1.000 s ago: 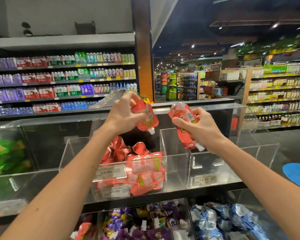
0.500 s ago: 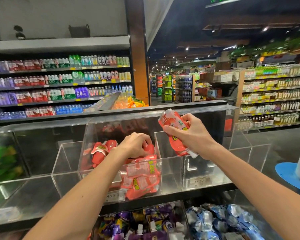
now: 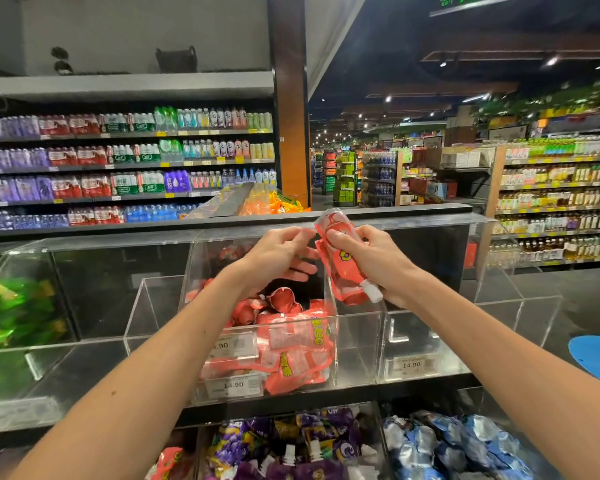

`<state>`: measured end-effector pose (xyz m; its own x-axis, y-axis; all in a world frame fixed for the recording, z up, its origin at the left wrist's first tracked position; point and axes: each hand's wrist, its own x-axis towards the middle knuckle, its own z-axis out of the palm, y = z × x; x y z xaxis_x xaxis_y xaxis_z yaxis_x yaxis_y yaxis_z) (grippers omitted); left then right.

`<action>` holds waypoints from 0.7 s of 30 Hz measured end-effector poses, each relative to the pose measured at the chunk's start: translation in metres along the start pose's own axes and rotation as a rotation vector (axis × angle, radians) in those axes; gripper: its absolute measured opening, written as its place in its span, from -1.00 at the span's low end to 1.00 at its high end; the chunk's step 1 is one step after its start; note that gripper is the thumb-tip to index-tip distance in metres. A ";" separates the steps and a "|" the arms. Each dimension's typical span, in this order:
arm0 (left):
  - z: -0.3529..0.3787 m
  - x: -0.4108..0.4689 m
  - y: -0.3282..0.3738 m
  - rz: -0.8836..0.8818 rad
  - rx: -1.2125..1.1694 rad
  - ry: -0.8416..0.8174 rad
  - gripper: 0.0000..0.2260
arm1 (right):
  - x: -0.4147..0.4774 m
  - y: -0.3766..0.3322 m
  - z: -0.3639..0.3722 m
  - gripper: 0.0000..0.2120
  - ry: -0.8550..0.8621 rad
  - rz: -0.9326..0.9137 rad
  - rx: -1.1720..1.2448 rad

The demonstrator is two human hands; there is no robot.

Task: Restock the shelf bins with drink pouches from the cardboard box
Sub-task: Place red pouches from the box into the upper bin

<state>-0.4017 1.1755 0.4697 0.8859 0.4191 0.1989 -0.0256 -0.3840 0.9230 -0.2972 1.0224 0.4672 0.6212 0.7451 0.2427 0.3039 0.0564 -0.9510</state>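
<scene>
On the head camera, we saw our right hand [image 3: 378, 263] gripping a red drink pouch [image 3: 343, 271], cap down, above the clear bin [image 3: 332, 303] of red pouches [image 3: 291, 351]. Our left hand [image 3: 278, 258] met its edge; whether it pinched, we could not tell.

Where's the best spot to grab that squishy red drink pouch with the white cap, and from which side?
Probably pinch the squishy red drink pouch at its flat upper-left edge, coming from the left with the left hand. The right hand wraps its right side and the white cap points down, so that bare edge is easiest to reach.
</scene>
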 end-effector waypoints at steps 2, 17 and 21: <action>0.001 -0.003 0.007 -0.026 -0.080 -0.044 -0.63 | 0.003 -0.005 0.004 -0.57 -0.092 0.038 0.083; -0.040 -0.022 0.012 0.078 -0.025 0.240 -0.59 | 0.022 -0.018 0.012 -0.60 -0.098 0.060 0.176; -0.045 -0.028 0.006 0.226 0.184 0.375 -0.52 | 0.026 -0.012 0.011 -0.63 0.009 0.068 0.057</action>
<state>-0.4481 1.1984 0.4849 0.6383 0.5636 0.5244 -0.0854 -0.6251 0.7758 -0.2925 1.0484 0.4833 0.6459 0.7423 0.1784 0.2193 0.0434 -0.9747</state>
